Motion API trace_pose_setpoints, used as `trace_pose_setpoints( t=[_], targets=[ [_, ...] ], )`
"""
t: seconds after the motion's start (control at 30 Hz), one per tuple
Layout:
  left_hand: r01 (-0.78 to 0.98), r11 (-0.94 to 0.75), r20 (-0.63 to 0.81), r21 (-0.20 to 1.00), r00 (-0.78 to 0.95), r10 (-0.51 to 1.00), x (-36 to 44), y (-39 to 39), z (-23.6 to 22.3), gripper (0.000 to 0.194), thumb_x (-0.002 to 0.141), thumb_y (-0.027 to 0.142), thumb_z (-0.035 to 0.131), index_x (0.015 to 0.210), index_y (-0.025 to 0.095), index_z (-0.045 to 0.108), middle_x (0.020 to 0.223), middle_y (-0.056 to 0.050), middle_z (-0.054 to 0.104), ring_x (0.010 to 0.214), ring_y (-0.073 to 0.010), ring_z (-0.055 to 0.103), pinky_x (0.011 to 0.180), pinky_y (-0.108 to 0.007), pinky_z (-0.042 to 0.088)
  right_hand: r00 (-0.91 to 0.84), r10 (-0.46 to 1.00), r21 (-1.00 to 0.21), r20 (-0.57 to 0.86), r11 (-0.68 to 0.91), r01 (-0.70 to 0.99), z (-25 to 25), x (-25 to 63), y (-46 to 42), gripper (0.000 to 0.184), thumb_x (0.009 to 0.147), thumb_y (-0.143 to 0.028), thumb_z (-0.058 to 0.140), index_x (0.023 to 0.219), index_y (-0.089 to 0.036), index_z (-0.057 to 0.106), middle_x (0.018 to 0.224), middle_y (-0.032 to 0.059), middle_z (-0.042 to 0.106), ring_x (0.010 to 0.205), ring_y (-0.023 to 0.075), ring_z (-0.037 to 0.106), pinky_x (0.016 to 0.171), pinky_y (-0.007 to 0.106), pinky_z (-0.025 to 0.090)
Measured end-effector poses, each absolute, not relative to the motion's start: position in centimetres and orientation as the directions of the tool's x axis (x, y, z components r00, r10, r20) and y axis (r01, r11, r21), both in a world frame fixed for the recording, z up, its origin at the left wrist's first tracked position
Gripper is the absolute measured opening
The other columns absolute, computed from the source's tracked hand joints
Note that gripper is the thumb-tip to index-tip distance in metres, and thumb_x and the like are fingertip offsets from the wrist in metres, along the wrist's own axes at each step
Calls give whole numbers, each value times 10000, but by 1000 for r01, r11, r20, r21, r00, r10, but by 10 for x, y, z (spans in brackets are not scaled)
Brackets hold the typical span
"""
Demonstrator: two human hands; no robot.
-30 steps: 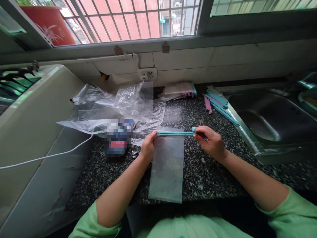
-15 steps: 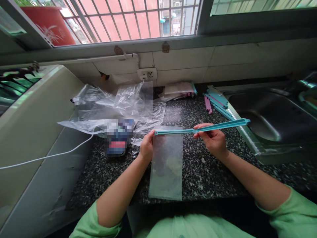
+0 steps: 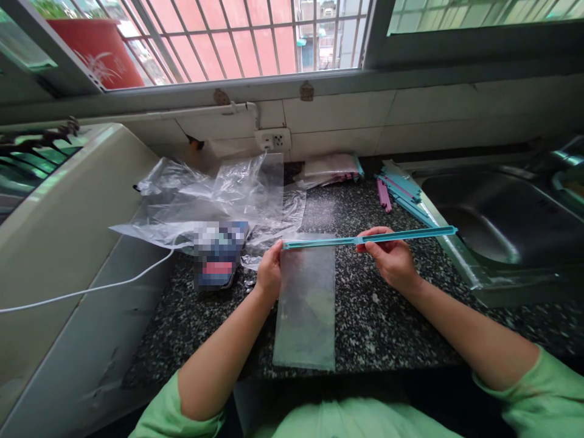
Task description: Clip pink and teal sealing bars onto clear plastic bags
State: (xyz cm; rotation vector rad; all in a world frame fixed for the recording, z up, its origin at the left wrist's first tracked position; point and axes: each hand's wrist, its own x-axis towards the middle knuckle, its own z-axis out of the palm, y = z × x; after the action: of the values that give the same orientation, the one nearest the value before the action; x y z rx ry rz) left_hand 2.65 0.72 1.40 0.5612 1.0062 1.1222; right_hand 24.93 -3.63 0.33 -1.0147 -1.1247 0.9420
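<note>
A long turquoise bag sealing clip (image 3: 406, 235) lies unfolded, nearly in a straight line, across both hands. My left hand (image 3: 270, 272) pinches its left end together with the top left corner of a clear plastic bag (image 3: 305, 316). The bag's top edge runs along the clip's left half, and the rest of it reaches down over the counter to the front edge. My right hand (image 3: 393, 257) is closed around the clip near its middle joint, with the thumb in front. Whether the bag's edge sits inside the clip or behind it, I cannot tell.
Crumpled clear plastic bags (image 3: 246, 188) and a phone (image 3: 221, 255) lie to the left on the speckled counter (image 3: 360, 328). A white cable (image 3: 123, 281) crosses there. Turquoise and purple clips (image 3: 401, 188) are piled beside the steel sink (image 3: 483, 207). A filled packet (image 3: 331, 167) lies against the wall.
The clip's right half has turned slightly, its far end dipping, and now shows its open channel. Both hands keep their hold, and the bag hangs almost as before.
</note>
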Motion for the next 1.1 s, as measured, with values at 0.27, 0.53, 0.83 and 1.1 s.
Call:
trace_pose_setpoints(
  t=[0.27, 0.53, 0.83, 1.1],
  targets=[
    [-502, 439, -431, 745, 139, 891, 29, 7, 19, 200, 647, 351, 597, 582, 170, 546, 507, 20, 580, 665, -180, 641, 572, -251, 495, 151, 978, -969, 143, 169, -178, 5, 250, -36, 240, 670, -353, 702, 821, -218, 573, 742, -15, 613, 619, 111, 585, 610, 264, 521],
    [-453, 476, -431, 754, 205, 879, 29, 7, 14, 201, 620, 363, 592, 566, 175, 544, 459, 27, 550, 612, -175, 631, 537, -247, 482, 140, 974, -983, 179, 171, 68, -8, 256, -32, 214, 687, -346, 689, 829, -211, 605, 670, -31, 599, 588, 108, 569, 596, 255, 500],
    [-448, 515, -474, 731, 210, 855, 30, 8, 17, 232, 646, 388, 560, 542, 184, 521, 454, 18, 542, 611, -176, 628, 533, -250, 481, 144, 976, -985, 166, 156, 77, -6, 255, -31, 249, 651, -364, 716, 817, -206, 618, 673, -22, 627, 579, 115, 591, 583, 263, 519],
    [-391, 464, -401, 795, 235, 886, 28, 9, 9, 283, 632, 439, 607, 568, 166, 563, 448, 19, 537, 536, -156, 581, 503, -242, 435, 156, 978, -976, 140, 109, 190, -1, 254, -33, 240, 640, -348, 719, 799, -198, 621, 653, -18, 644, 575, 132, 614, 582, 276, 530]
  ],
)
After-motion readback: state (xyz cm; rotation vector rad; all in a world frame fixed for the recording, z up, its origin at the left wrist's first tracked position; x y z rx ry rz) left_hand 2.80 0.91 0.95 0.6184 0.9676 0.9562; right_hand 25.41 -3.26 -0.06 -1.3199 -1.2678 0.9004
